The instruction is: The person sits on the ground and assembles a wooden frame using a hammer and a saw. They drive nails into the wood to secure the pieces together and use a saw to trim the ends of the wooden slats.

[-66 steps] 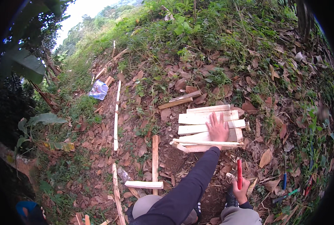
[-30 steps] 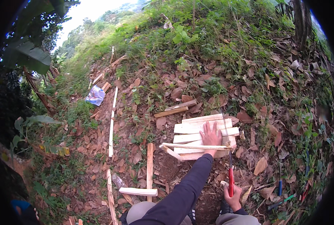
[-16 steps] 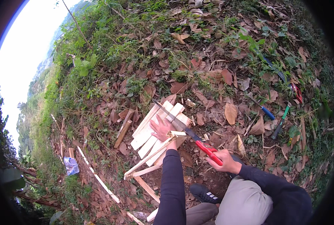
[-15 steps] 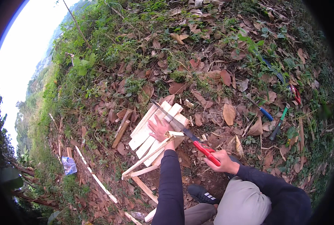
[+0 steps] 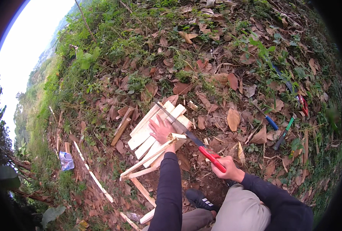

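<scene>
Pale wooden slats (image 5: 148,133), rough-cut and laid side by side as a small panel, resting tilted on a frame of thin sticks (image 5: 146,161) on the sloped ground; grain light, ends uneven. A saw (image 5: 186,133) with a dark narrow blade and red handle lies diagonally across the upper right part of the panel, blade tip near the far corner, handle toward the person. Left hand (image 5: 161,129): flat on the slats, fingers spread, palm pressing down, arm in a dark sleeve reaching straight out from the lower edge. Right hand (image 5: 223,167): grip closed around the red handle, wrist low, forearm in a dark sleeve coming in from the lower right across a khaki-trousered knee (image 5: 240,210). A dark shoe (image 5: 199,198) sits just below the frame. Ground: steep bank (image 5: 201,50) covered in dry brown leaves, patches of green weeds higher up. More loose slats (image 5: 121,129) lie to the left of the panel, and long thin strips (image 5: 92,177) run downslope at lower left near a scrap of blue-white plastic (image 5: 66,160). To the right, well apart from the panel, a blue-handled tool (image 5: 269,120), a green-handled tool (image 5: 284,133) and a red-handled tool (image 5: 303,104) lie in the leaves. Bright sky at upper left.
</scene>
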`<state>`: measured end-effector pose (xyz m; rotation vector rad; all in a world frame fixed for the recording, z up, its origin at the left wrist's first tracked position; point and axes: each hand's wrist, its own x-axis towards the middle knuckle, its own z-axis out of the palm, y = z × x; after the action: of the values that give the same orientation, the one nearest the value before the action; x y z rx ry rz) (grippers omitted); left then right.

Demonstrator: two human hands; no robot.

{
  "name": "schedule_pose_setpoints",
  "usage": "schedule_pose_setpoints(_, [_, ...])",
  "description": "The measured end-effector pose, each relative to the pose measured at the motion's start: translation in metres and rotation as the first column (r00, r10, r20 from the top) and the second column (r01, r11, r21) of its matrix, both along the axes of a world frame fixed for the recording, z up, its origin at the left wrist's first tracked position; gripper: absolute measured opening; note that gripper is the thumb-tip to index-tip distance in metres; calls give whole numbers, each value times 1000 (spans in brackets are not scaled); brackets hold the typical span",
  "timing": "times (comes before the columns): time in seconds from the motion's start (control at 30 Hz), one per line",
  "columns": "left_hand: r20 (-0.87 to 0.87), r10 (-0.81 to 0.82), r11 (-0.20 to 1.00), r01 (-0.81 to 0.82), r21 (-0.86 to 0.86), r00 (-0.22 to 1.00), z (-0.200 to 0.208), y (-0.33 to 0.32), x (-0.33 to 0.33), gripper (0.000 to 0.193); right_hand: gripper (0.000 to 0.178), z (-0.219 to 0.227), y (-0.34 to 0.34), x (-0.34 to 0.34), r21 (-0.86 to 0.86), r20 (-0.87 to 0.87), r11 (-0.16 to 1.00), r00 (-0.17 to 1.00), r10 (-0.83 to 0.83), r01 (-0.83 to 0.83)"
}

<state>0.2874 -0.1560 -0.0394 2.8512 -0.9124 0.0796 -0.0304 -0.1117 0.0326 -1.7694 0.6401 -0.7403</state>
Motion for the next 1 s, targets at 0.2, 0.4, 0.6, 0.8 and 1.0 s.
schedule_pose_setpoints(0.2, [-53, -46, 997, 42, -66, 998, -1, -7, 1, 56, 7, 11, -39, 54, 111, 6, 993, 999, -36, 35])
schedule_pose_setpoints(0.4, [-75, -34, 998, 30, -59, 997, 6, -5, -8, 57, 12, 7, 6, -25, 99, -71, 995, 997, 14, -7])
schedule_pose_setpoints(0.6, [-58, -21, 998, 17, -61, 998, -5, 2, 5, 57, 11, 15, -22, 43, 162, -16, 986, 999, -47, 49])
schedule_pose_setpoints(0.8, [-74, -7, 997, 1, -74, 997, 4, 4, 7, 58, 15, 11, 7, -14, 44, -80, 999, 997, -12, 15])
schedule_pose_setpoints(1.0, [-68, -10, 997, 5, -72, 998, 0, 1, 4, 58, 19, 4, -21, 52, 48, -39, 996, 997, -67, 69])
